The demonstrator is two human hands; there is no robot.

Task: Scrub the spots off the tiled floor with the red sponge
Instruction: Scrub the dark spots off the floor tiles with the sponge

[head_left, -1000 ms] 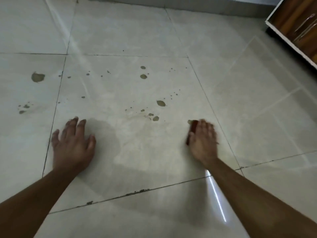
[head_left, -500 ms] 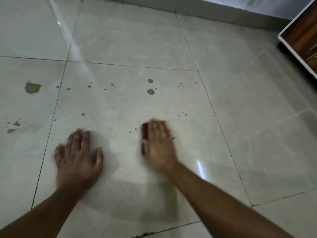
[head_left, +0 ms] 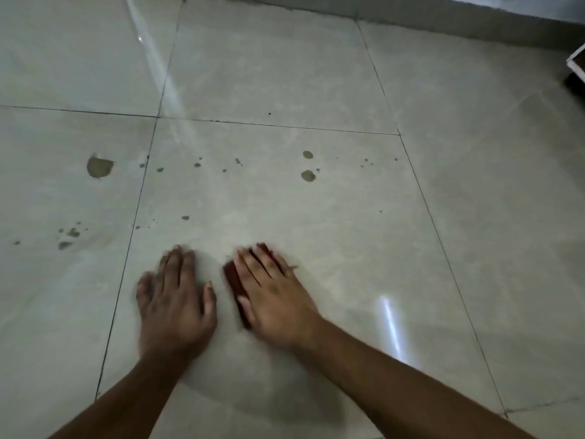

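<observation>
Both forearms reach in from the bottom edge and angle toward the middle of one large tile of the pale tiled floor (head_left: 316,217). The left hand (head_left: 175,304) lies palm down on the tile, fingers straight and slightly spread, thumb out to its right, holding nothing; its outline is a little blurred. Just beside it, the right hand (head_left: 272,293) lies flat on top of the red sponge (head_left: 234,277), fingers extended and pointing away from the person, pressing the sponge down against the tile. Only the sponge's left edge and a bit of its far end show past the fingers and thumb; the rest is hidden under the palm. Beyond the hands, brown spots (head_left: 307,175) sit on the same tile: two larger drops near its far middle, small specks toward its far corners, and one speck at the left edge. On the tile to the left lies a bigger blotch (head_left: 99,167), with a cluster of smaller marks nearer the person.
</observation>
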